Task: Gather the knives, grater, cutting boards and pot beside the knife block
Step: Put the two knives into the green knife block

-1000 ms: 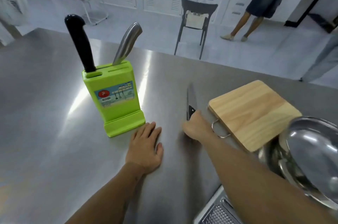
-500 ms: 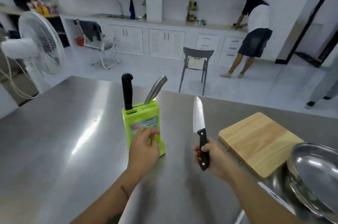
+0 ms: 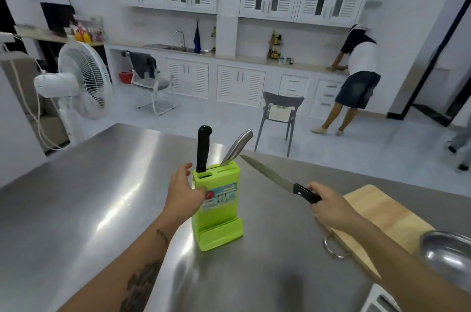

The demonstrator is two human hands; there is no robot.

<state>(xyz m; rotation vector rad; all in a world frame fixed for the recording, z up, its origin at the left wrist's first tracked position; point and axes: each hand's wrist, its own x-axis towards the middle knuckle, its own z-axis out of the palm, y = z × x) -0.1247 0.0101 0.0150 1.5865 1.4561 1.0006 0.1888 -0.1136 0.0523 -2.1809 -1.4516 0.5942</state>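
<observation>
A green knife block (image 3: 219,209) stands on the steel table (image 3: 76,209), holding a black-handled knife (image 3: 203,148) and a steel-handled knife (image 3: 237,147). My left hand (image 3: 182,193) grips the block's upper left side, thumb across its front. My right hand (image 3: 328,207) holds a chef's knife (image 3: 270,175) by its black handle, blade tip pointing up-left toward the block's top. A wooden cutting board (image 3: 382,220) with a metal ring lies to the right. The steel pot (image 3: 448,255) shows at the right edge. A grater (image 3: 379,302) peeks in at the bottom right.
Beyond the table's far edge are a grey chair (image 3: 280,110), a standing fan (image 3: 81,82), and a person (image 3: 356,77) at the back counter.
My right hand lifted the knife off the table and tilted its blade toward the block. My left hand rose from the table and took hold of the block. The camera tilted up.
</observation>
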